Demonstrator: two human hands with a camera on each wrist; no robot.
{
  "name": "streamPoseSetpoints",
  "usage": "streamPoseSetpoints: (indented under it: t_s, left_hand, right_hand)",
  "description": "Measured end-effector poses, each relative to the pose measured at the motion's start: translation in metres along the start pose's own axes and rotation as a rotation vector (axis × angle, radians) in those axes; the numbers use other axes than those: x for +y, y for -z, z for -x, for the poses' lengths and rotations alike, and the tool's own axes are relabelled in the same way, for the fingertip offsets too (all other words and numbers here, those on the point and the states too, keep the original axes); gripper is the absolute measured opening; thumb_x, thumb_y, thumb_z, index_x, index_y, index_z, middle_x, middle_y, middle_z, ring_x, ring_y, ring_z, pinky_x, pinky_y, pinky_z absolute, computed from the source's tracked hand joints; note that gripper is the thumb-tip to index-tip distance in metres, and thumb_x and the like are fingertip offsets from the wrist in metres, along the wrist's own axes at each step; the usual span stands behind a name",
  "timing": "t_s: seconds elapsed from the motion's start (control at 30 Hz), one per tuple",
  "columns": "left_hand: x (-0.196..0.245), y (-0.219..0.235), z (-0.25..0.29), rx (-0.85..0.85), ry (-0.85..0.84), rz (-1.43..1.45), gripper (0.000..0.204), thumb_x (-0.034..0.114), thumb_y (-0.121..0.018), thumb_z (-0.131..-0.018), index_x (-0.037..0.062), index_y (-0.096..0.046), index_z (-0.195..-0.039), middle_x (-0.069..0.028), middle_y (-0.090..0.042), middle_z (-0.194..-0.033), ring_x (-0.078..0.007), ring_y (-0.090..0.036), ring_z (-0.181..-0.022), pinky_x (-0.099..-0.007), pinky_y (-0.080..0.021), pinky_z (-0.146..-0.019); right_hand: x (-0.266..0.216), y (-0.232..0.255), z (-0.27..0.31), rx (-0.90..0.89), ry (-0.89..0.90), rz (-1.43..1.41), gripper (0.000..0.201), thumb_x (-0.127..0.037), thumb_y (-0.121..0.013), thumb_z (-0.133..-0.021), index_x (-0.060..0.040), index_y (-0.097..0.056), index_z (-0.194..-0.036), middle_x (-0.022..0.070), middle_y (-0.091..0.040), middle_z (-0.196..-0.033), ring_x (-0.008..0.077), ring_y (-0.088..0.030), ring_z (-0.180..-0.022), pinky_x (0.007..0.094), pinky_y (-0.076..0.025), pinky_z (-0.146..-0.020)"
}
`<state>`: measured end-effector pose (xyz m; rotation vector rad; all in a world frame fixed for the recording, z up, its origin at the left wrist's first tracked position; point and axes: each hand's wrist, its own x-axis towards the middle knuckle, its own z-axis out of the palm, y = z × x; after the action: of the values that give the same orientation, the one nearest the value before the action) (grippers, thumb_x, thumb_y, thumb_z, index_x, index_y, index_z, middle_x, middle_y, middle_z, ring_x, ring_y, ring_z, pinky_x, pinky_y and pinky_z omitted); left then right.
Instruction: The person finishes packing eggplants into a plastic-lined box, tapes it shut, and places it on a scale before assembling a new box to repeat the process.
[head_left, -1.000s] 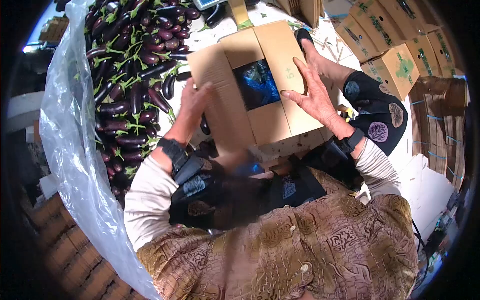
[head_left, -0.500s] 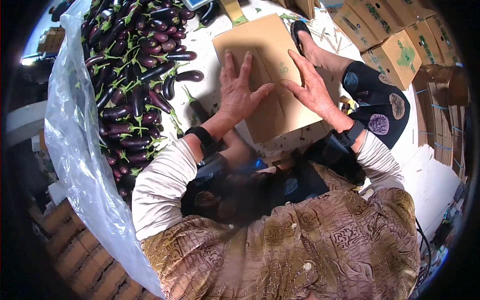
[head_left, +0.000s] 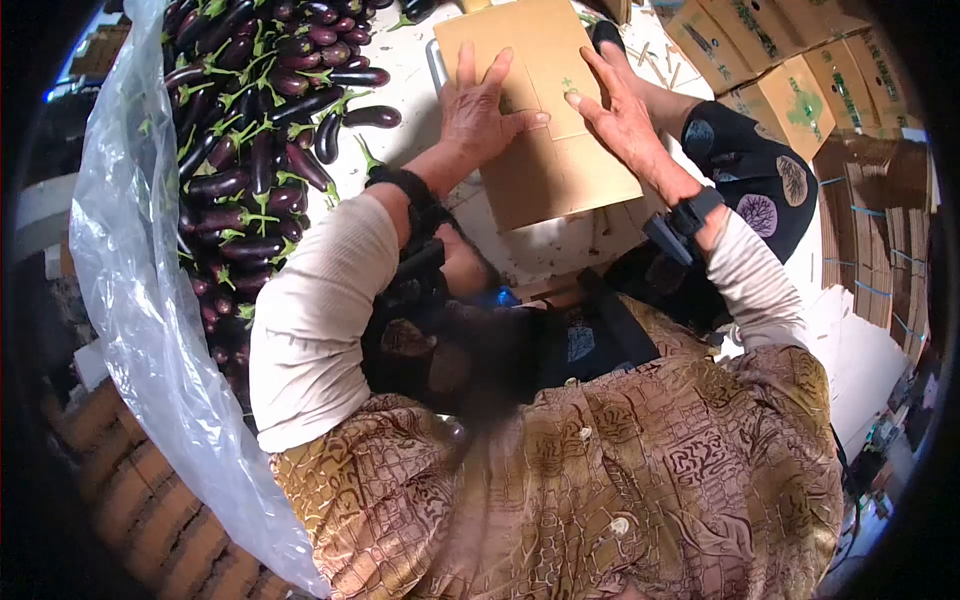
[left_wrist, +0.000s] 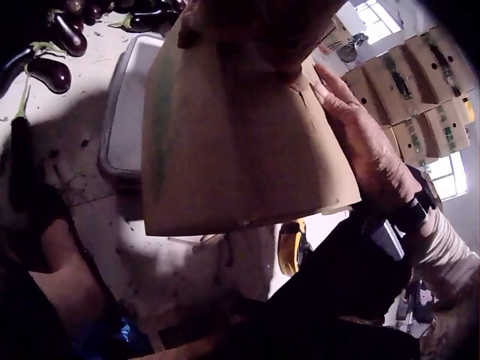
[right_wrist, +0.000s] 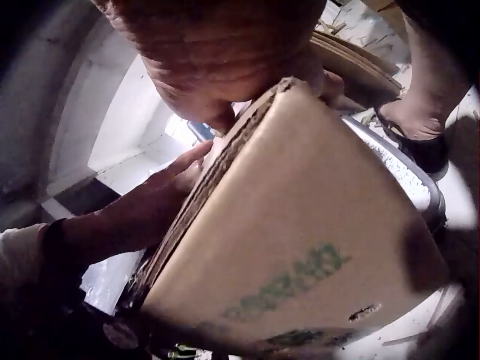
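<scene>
Flat on top of a cardboard box [head_left: 560, 185], with its flaps folded down, lies my left hand [head_left: 478, 105], fingers straight and spread. My right hand [head_left: 622, 112] presses along the box's right edge, its thumb on the top and its fingers extended. Green print marks the box side [right_wrist: 300, 217] in the right wrist view. Under the box, the left wrist view shows a pale flat platform [left_wrist: 131, 112] with a raised rim. The box's contents are hidden by the flaps.
Many eggplants [head_left: 255, 185] lie heaped at the left beside a clear plastic sheet [head_left: 130, 270]. A leg in patterned trousers [head_left: 745, 170] stretches out on the right. Printed boxes [head_left: 800, 95] and flattened cardboard stacks [head_left: 885, 255] stand beyond it. A yellow object [left_wrist: 294, 247] lies near the box.
The open flaps, which showed blue plastic inside, are now folded down. My left hand went from the left flap onto the top. Both hands and the box have moved forward, over the platform.
</scene>
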<state>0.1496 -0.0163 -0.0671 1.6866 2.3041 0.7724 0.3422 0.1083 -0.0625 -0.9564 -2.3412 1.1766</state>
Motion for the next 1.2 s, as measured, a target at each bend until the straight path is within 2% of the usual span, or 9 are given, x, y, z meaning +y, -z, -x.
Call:
streamPoseSetpoints:
  t_s: [0.1, 0.3, 0.5, 0.53, 0.67, 0.77, 0.93, 1.1, 1.2]
  left_hand:
    - [-0.007, 0.005, -0.011, -0.046, 0.054, -0.021, 0.105, 0.058, -0.082, -0.064, 0.0217, -0.033, -0.150, -0.0337, -0.009, -0.154, -0.0562, -0.026, -0.135, -0.0546, -0.029, -0.109]
    - [0.010, 0.024, -0.017, -0.198, 0.089, -0.080, 0.106, 0.056, -0.083, -0.064, 0.0220, -0.033, -0.150, -0.0346, -0.010, -0.153, -0.0581, -0.029, -0.133, -0.0592, -0.029, -0.108]
    - [0.013, 0.032, -0.024, -0.263, 0.114, -0.107, 0.109, 0.054, -0.083, -0.063, 0.0205, -0.028, -0.152, -0.0357, -0.010, -0.152, -0.0599, -0.027, -0.133, -0.0601, -0.027, -0.109]
    - [0.013, 0.034, -0.026, -0.271, 0.115, -0.070, 0.109, 0.053, -0.084, -0.063, 0.0200, -0.029, -0.151, -0.0363, -0.010, -0.152, -0.0598, -0.027, -0.133, -0.0607, -0.027, -0.109]
    - [0.029, 0.048, -0.034, -0.343, 0.214, -0.031, 0.115, 0.049, -0.086, -0.060, 0.0208, -0.024, -0.152, -0.0313, -0.004, -0.156, -0.0622, -0.025, -0.133, -0.0623, -0.029, -0.108]
    - [0.029, 0.055, -0.045, -0.452, 0.329, -0.038, 0.121, 0.046, -0.088, -0.057, 0.0226, -0.018, -0.153, -0.0236, 0.000, -0.159, -0.0651, -0.023, -0.131, -0.0632, -0.032, -0.106]
    - [0.016, 0.045, -0.052, -0.362, 0.269, -0.091, 0.124, 0.049, -0.090, -0.053, 0.0250, -0.020, -0.152, -0.0199, 0.000, -0.160, -0.0620, -0.017, -0.134, -0.0618, -0.035, -0.106]
    - [0.000, 0.034, -0.049, -0.281, 0.185, -0.083, 0.125, 0.051, -0.089, -0.051, 0.0216, -0.022, -0.152, -0.0237, -0.005, -0.158, -0.0579, -0.012, -0.138, -0.0608, -0.023, -0.113]
    - [-0.004, 0.030, -0.049, -0.188, 0.167, -0.086, 0.120, 0.052, -0.089, -0.052, 0.0207, -0.029, -0.150, -0.0197, -0.007, -0.159, -0.0587, -0.018, -0.135, -0.0633, -0.037, -0.103]
  right_hand:
    - [-0.007, -0.007, -0.026, -0.029, -0.112, -0.269, 0.066, -0.032, -0.064, -0.090, -0.0170, -0.036, -0.148, 0.0163, -0.046, -0.144, 0.0313, -0.043, -0.134, 0.0377, -0.037, -0.108]
    - [-0.002, -0.009, -0.039, 0.105, 0.011, -0.036, 0.068, -0.032, -0.067, -0.087, -0.0127, -0.038, -0.146, 0.0176, -0.046, -0.144, 0.0328, -0.045, -0.132, 0.0380, -0.035, -0.110]
    - [-0.017, 0.031, -0.087, -0.307, 0.017, 0.237, 0.102, -0.032, -0.084, -0.072, -0.0080, -0.024, -0.151, 0.0212, -0.052, -0.135, 0.0344, -0.056, -0.119, 0.0389, -0.047, -0.099]
    - [-0.020, 0.033, -0.098, -0.362, -0.016, 0.213, 0.121, -0.026, -0.090, -0.063, -0.0044, -0.011, -0.152, 0.0232, -0.053, -0.131, 0.0337, -0.061, -0.107, 0.0404, -0.057, -0.080]
    - [-0.043, 0.050, -0.125, -0.599, -0.156, 0.059, 0.134, -0.023, -0.092, -0.059, -0.0065, 0.002, -0.152, 0.0243, -0.055, -0.122, 0.0291, -0.066, -0.085, 0.0312, -0.056, -0.048]
    - [-0.060, 0.051, -0.148, -0.717, -0.234, 0.155, 0.135, -0.022, -0.092, -0.059, -0.0065, 0.003, -0.153, 0.0226, -0.058, -0.115, 0.0265, -0.066, -0.082, 0.0312, -0.056, -0.049]
    - [-0.031, 0.043, -0.170, -0.730, -0.115, 0.029, 0.091, -0.032, -0.091, -0.062, -0.0086, -0.036, -0.131, 0.0134, -0.066, -0.096, 0.0223, -0.066, -0.079, 0.0311, -0.054, -0.048]
    - [-0.020, 0.041, -0.172, -0.697, -0.102, 0.020, 0.086, -0.036, -0.089, -0.065, -0.0059, -0.040, -0.128, 0.0129, -0.066, -0.097, 0.0214, -0.067, -0.077, 0.0314, -0.053, -0.047]
    - [-0.022, 0.038, -0.171, -0.650, -0.062, 0.128, 0.088, -0.040, -0.090, -0.061, -0.0021, -0.042, -0.124, 0.0154, -0.067, -0.093, 0.0247, -0.070, -0.075, 0.0347, -0.058, -0.049]
